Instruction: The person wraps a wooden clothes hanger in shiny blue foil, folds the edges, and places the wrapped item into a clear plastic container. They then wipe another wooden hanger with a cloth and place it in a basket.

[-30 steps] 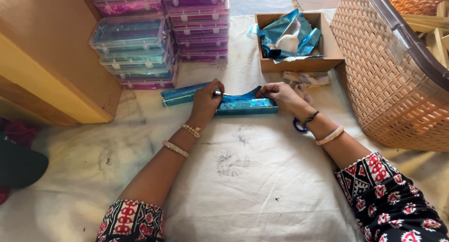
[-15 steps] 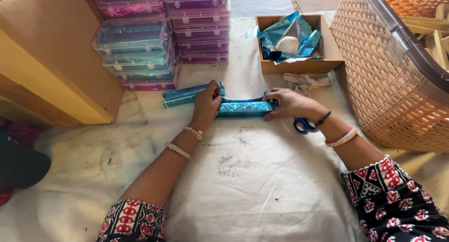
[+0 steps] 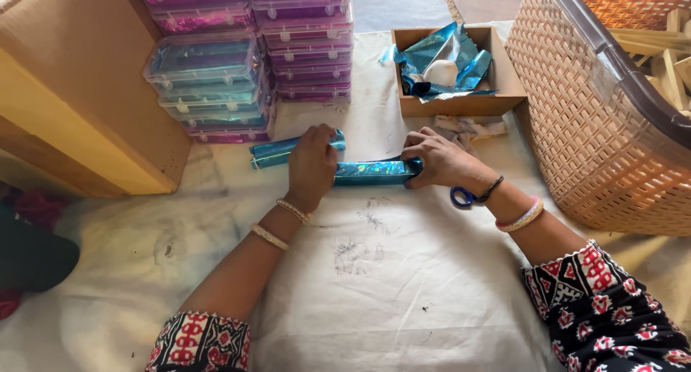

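A long stick wrapped in shiny blue foil (image 3: pixel 374 172) lies on the white cloth (image 3: pixel 403 286). My left hand (image 3: pixel 313 163) presses on its left end and my right hand (image 3: pixel 439 160) pinches the foil at its right end. A second blue foil-wrapped stick (image 3: pixel 277 150) lies just behind my left hand. Blue-handled scissors (image 3: pixel 464 196) lie under my right wrist.
Stacks of clear plastic boxes with purple and blue contents (image 3: pixel 245 62) stand at the back. A small cardboard box (image 3: pixel 497 91) holds blue foil scraps and a white roll. A large woven plastic basket (image 3: pixel 604 120) with wooden sticks is on the right. A wooden block (image 3: pixel 79 106) stands left.
The foil flap that stood up around the stick is now folded down tight. My right hand has slid to the stick's right end; my left hand stays on the left end.
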